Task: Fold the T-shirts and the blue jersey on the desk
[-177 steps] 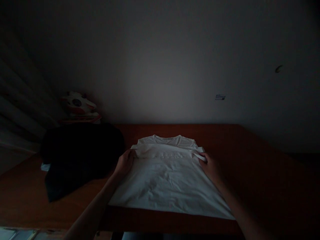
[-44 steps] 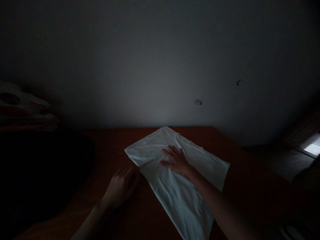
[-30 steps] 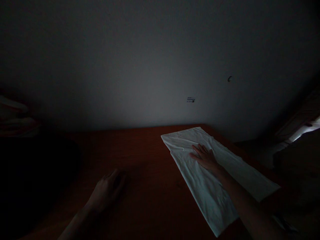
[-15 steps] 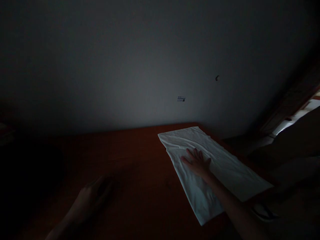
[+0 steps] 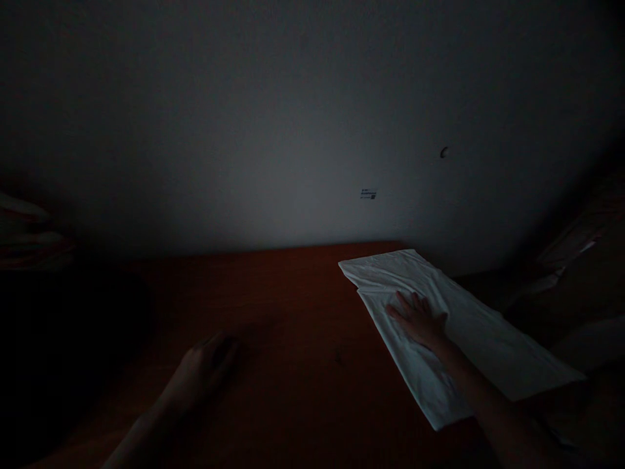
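Note:
A white folded cloth lies flat at the right end of a reddish-brown wooden table, with wrinkles near its far end. On top of it my right hand rests palm down, fingers spread and pressing on the fabric. My left hand is on the bare wood to the left, apart from the cloth. Its fingers are bent, with a gap between thumb and fingers and nothing visible in it. Dim light hides the finer detail of that hand.
Behind the table rises a plain grey wall with a small printed sticker and a small hole. At the far left is a striped fabric pile above a very dark shape. The table's right edge runs beside the cloth.
The whole view has turned slightly left. My right hand and the white cloth have slid a little to the right along the table. The scene has become darker, and the striped fabric shows more.

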A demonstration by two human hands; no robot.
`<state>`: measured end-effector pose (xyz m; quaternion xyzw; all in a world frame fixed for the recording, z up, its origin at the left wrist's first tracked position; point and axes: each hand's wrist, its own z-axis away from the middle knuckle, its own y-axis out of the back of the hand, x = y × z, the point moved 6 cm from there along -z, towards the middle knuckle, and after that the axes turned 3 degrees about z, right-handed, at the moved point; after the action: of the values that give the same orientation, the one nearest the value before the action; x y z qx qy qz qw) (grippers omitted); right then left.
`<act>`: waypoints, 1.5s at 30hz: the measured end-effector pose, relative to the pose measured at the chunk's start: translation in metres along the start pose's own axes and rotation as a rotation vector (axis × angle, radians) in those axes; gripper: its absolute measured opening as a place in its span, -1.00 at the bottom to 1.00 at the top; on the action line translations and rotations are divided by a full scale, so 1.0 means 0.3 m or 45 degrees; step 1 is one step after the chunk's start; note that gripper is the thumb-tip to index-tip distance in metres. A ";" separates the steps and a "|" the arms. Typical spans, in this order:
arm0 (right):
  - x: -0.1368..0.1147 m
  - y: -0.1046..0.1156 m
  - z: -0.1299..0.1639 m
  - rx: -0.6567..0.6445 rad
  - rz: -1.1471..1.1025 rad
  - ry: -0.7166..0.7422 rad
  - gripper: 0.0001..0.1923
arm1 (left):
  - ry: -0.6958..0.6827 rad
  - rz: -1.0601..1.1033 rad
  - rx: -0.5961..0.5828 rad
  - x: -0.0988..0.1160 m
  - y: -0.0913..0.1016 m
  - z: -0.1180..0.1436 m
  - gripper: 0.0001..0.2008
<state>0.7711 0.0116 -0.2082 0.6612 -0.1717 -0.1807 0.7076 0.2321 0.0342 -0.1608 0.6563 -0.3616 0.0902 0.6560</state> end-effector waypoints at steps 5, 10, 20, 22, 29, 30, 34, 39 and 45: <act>-0.056 0.043 0.036 -0.017 0.017 0.104 -0.16 | -0.018 0.015 -0.004 0.000 0.000 0.000 -0.66; -0.066 0.052 -0.021 -0.018 -0.084 0.037 -0.17 | -0.028 0.047 0.033 0.015 0.011 -0.002 -0.67; -0.105 0.027 -0.038 0.095 -0.003 -0.030 -0.20 | -0.066 -0.024 0.041 -0.015 -0.003 -0.009 -0.68; -0.127 0.058 -0.024 0.196 0.118 0.056 -0.27 | -0.110 -0.086 0.070 -0.003 0.002 -0.009 -0.67; -0.416 0.154 0.080 0.430 0.061 0.619 -0.67 | -0.128 -0.420 0.144 0.021 0.017 -0.003 -0.72; -0.478 0.154 0.103 0.427 -0.071 0.669 -0.70 | -0.119 -0.426 0.151 0.019 0.019 -0.001 -0.73; -0.736 0.107 0.206 0.307 -0.654 0.771 -0.72 | -0.088 -0.363 0.170 0.001 0.022 0.016 -0.80; -0.959 0.028 0.345 0.205 -0.921 0.787 -0.62 | -0.038 -0.273 0.169 -0.019 0.023 0.036 -0.89; -0.972 -0.022 0.361 0.090 -1.023 0.834 -0.56 | -0.021 -0.209 0.206 -0.035 0.022 0.034 -0.91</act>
<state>0.4635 0.0573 -0.2087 0.7203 0.3203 -0.2157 0.5763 0.2171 0.0294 -0.1630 0.7353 -0.3036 0.0598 0.6030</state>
